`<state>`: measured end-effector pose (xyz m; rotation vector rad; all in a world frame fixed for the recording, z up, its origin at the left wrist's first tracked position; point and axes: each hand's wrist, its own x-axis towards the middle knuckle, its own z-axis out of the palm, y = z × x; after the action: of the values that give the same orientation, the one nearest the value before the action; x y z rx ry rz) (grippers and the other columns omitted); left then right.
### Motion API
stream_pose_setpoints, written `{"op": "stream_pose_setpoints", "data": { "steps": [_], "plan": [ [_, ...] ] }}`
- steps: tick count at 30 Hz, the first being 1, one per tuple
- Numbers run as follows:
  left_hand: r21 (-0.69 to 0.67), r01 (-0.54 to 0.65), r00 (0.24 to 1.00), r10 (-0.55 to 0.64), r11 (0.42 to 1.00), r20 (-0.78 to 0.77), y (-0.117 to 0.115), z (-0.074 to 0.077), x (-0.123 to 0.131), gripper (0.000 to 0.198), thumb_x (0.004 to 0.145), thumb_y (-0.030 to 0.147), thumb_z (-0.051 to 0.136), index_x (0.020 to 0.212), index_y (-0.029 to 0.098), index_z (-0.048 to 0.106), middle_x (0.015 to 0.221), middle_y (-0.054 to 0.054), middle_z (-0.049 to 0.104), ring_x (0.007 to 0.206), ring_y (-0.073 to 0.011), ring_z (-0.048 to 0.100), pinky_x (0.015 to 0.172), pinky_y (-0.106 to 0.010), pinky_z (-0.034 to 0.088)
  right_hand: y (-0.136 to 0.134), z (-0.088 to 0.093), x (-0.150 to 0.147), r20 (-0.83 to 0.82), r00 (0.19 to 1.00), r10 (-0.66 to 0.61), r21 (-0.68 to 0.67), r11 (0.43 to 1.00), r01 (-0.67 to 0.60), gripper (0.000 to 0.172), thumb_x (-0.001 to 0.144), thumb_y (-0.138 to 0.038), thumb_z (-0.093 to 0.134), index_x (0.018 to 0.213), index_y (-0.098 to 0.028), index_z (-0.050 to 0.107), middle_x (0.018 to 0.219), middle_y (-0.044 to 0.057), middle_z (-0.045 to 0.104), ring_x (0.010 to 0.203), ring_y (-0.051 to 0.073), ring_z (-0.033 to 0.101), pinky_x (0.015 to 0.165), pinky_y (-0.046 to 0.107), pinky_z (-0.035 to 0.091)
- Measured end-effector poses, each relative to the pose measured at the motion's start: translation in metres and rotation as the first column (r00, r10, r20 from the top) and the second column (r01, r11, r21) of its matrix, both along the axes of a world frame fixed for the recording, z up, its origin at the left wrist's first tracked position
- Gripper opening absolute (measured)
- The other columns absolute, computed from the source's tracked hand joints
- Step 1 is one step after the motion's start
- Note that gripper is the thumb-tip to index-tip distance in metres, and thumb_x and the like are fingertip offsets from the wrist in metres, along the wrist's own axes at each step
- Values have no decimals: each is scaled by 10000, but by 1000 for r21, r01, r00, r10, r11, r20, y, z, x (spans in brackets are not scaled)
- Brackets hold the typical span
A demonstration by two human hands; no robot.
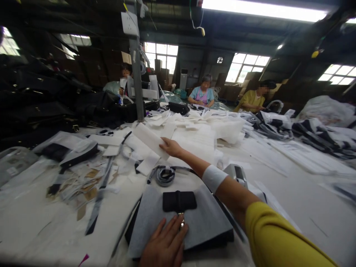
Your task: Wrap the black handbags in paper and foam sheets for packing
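Observation:
A black handbag point(205, 243) lies in front of me, its front covered by a grey-white protective sheet point(150, 211). A black flap tab point(179, 201) and a small gold-coloured clasp point(182, 221) show on top of the sheet. My left hand point(167, 243) rests flat on the bag beside the clasp, fingers stretched out. Reaching forward, my right hand point(171, 147) pinches the edge of a white packing sheet point(148, 139) over the pile of white sheets point(191, 142). A wrapped, coiled strap point(164, 176) sits just beyond the bag.
Black bags point(41, 107) are heaped at the left, near a metal post point(137, 66). Paper scraps point(83, 187) and a wrapped strap point(100, 202) lie left of my bag. A grey-white device point(236, 174) stands under my right forearm. Several people work across the table.

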<state>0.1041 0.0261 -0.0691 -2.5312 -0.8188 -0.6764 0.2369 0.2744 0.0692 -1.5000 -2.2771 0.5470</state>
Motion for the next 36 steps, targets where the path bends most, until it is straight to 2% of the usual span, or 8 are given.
{"op": "stream_pose_setpoints", "data": {
  "steps": [3, 5, 7, 11, 14, 20, 26, 36],
  "plan": [
    [-75, -2, 999, 4, 997, 36, -5, 8, 2, 496, 881, 136, 453, 1372, 169, 516, 1412, -77, 546, 1247, -207, 573, 951, -367, 551, -51, 22, 40, -103, 971, 214, -110, 968, -225, 441, 1010, -327, 483, 1447, -285, 446, 1321, -33, 618, 1165, 140, 594, 986, 241, 458],
    [-148, 4, 997, 7, 989, 74, -9, 9, 2, 509, 892, 147, 469, 1399, 191, 484, 1425, -67, 540, 1246, -218, 573, 978, -386, 534, -93, 25, 66, -310, 843, 439, -335, 779, -529, 465, 987, -303, 512, 1445, -240, 462, 1351, -7, 602, 1201, 171, 581, 1013, 268, 451],
    [-259, -4, 989, 43, 966, 145, -14, 8, 3, 455, 913, 174, 467, 1363, 211, 519, 1287, -65, 655, 1113, -218, 656, 914, -365, 563, -131, 17, 86, -349, 801, 486, -453, 661, -598, 468, 972, -295, 524, 1434, -234, 484, 1346, 4, 608, 1207, 188, 582, 1024, 282, 447],
    [-434, -35, 963, 147, 900, 227, -22, 7, 6, 246, 955, 219, 429, 1002, 252, 667, 741, 1, 715, 638, -164, 688, 597, -250, 550, -184, -18, 99, -46, 898, 437, -349, 835, -425, 561, 920, -274, 599, 1460, -271, 449, 1377, 62, 583, 1215, 234, 583, 1052, 344, 433],
    [-452, -41, 962, 157, 891, 223, -25, 9, 7, 251, 968, 229, 402, 962, 259, 651, 736, 3, 703, 615, -164, 677, 556, -247, 517, -207, -39, 94, 41, 928, 370, -75, 928, -366, 573, 931, -195, 566, 1476, -295, 415, 1522, 93, 412, 1343, 242, 461, 1107, 381, 376],
    [-477, -42, 964, 161, 878, 211, -23, 14, 7, 266, 975, 245, 388, 969, 256, 653, 789, -2, 718, 660, -180, 692, 589, -278, 528, -227, -47, 94, 113, 885, 452, -41, 892, -451, 612, 915, -536, 590, 1463, -311, 437, 1546, 113, 376, 1367, 300, 421, 1122, 470, 337],
    [-445, 4, 969, 106, 895, 222, -21, 22, 6, 320, 973, 218, 415, 1233, 236, 600, 1036, -32, 734, 921, -217, 700, 811, -364, 560, -228, -51, 108, 179, 919, 351, 16, 933, -360, 488, 959, -445, 546, 1435, -375, 464, 1544, 61, 390, 1357, 296, 425, 1110, 486, 345],
    [-215, 46, 922, 41, 976, 385, -23, -2, 1, 278, 1013, 246, 425, 1069, 154, 681, 864, -57, 750, 729, -187, 707, 678, -300, 568, -236, -80, 119, 167, 899, 406, 98, 900, -425, 495, 983, -432, 503, 1466, -366, 414, 1577, 56, 326, 1403, 277, 357, 1136, 501, 301]
  ]
}}
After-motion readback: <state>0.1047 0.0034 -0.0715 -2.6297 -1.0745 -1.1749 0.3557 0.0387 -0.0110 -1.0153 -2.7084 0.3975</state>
